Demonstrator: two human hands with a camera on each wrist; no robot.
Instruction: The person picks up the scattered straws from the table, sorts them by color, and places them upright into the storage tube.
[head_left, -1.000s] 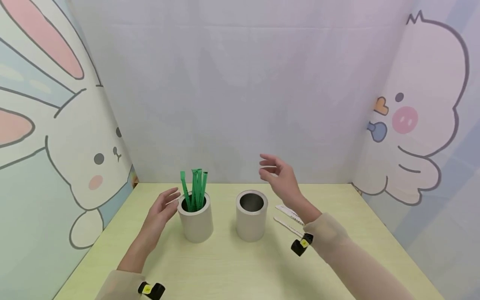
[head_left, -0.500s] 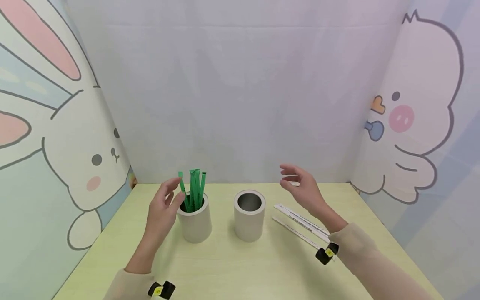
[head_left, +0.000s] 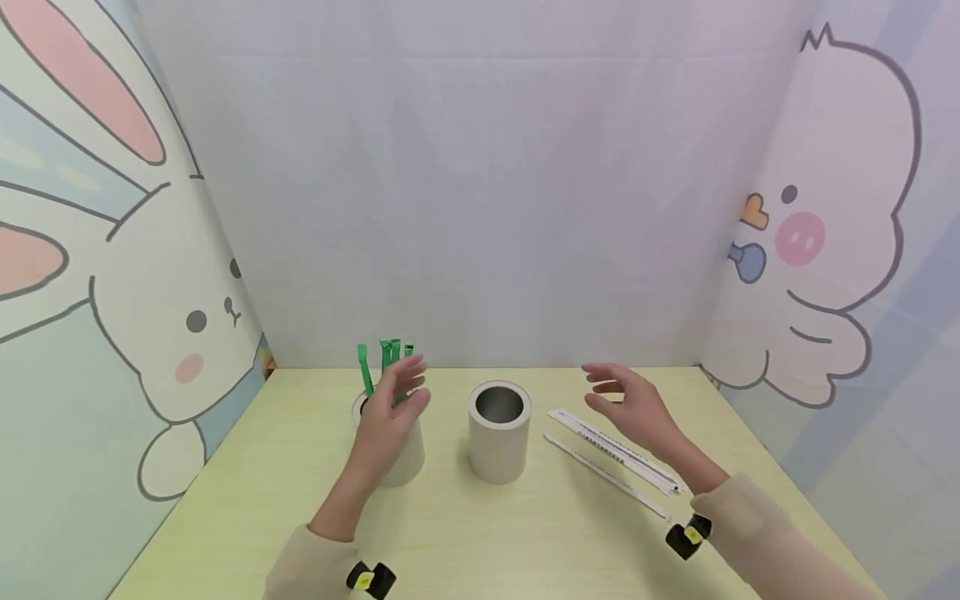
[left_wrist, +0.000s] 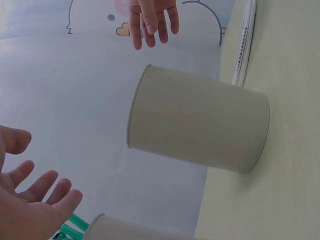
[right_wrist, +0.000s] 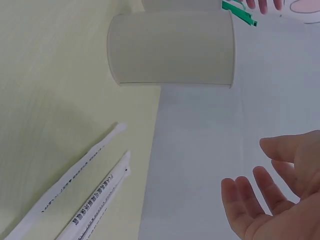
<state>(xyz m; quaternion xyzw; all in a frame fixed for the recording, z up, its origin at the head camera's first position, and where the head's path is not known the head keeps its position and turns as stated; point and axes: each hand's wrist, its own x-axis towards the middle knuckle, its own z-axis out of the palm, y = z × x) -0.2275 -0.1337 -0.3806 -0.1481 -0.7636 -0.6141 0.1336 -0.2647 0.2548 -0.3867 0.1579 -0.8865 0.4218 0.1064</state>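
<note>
My left hand (head_left: 384,425) hovers in front of the left grey-white cylindrical cup (head_left: 409,460), hiding much of it, and holds nothing. Several thin green sticks, perhaps wrapped straws (head_left: 363,367), stand in that cup with their tops above the rim. To its right is a second matching cup (head_left: 498,450), upright, its dark inside showing. Above the far ends of several slim white paper-wrapped sticks (head_left: 618,452) my right hand (head_left: 637,408) hangs in the air, fingers loosely bent, nothing in it. Printed characters run along the wrappers (right_wrist: 97,200) in the right wrist view.
Everything stands on a pale yellow-green wooden table (head_left: 465,542). A plain light curtain (head_left: 480,208) closes off the back, with cartoon-printed side panels of a rabbit (head_left: 150,333) on the left and a chick (head_left: 840,167) on the right.
The left hand has moved right, from beside the left cup to in front of it. My right hand has moved right and lower, from near the second cup to above the white sticks.
</note>
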